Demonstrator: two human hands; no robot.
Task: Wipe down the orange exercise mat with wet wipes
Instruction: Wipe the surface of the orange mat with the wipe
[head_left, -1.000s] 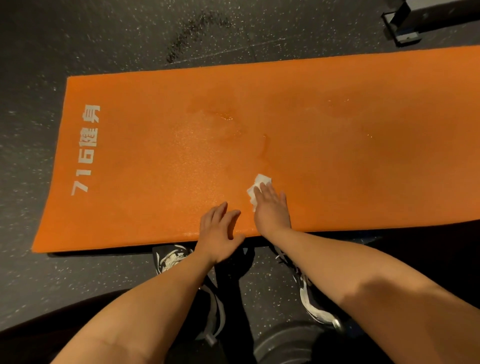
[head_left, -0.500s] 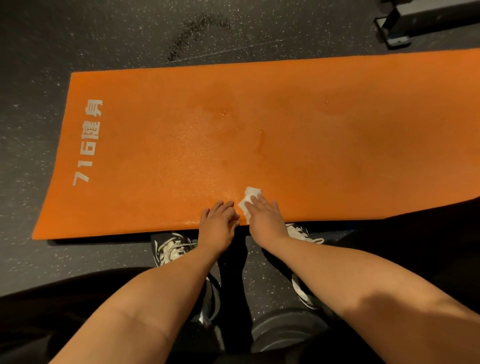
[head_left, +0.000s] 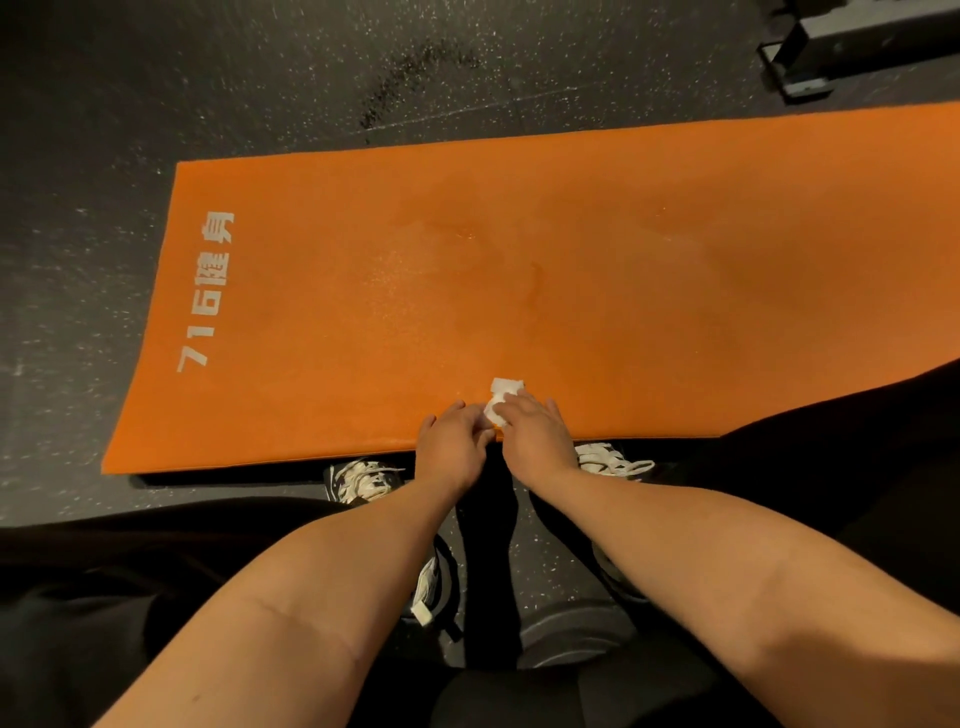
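A dark floor (head_left: 260, 78) holds the orange mat (head_left: 623, 260). At its near edge the right hand (head_left: 537, 441) presses the white wipe (head_left: 505, 388) with flat fingers. The left hand (head_left: 452, 449) touches the wipe too, but I cannot tell if it pinches.

wipe (head_left: 505, 391) on mat (head_left: 649, 291) near edge | left hand (head_left: 453, 448) beside right hand (head_left: 535, 435)

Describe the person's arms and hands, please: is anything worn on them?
The left forearm and the right forearm are bare as far as the view shows; no sleeve is visible. The left hand and the right hand wear no gloves, and no watch, bracelet or ring shows. A faint thin line crosses the left forearm.
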